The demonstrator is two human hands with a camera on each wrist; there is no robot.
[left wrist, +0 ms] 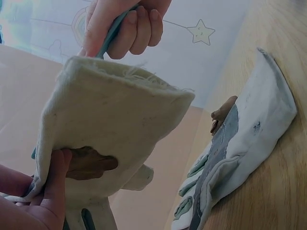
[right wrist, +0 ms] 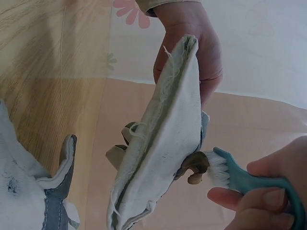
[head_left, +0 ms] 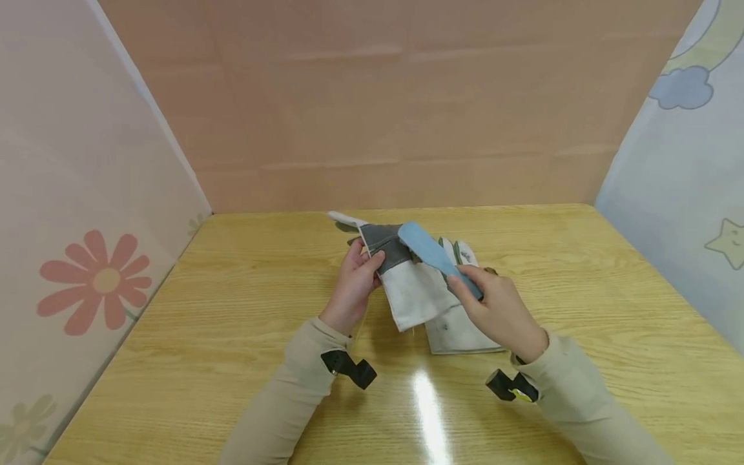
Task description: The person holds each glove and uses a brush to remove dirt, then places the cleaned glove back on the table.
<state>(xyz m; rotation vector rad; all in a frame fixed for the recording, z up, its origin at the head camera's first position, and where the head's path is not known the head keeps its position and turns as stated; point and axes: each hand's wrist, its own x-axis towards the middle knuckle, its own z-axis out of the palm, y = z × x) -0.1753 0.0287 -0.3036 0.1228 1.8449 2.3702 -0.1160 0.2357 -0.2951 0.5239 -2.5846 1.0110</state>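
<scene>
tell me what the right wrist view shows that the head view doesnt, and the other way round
Only the right wrist view: the white bristles of the brush, and the frayed cuff opening of the held glove.

Only the head view: the right sleeve, plus the blue cloud and the star on the right wall.

Both: the left hand with the held glove, the right hand gripping the brush, the other glove on the table, and the flower, cut off in the wrist view.
</scene>
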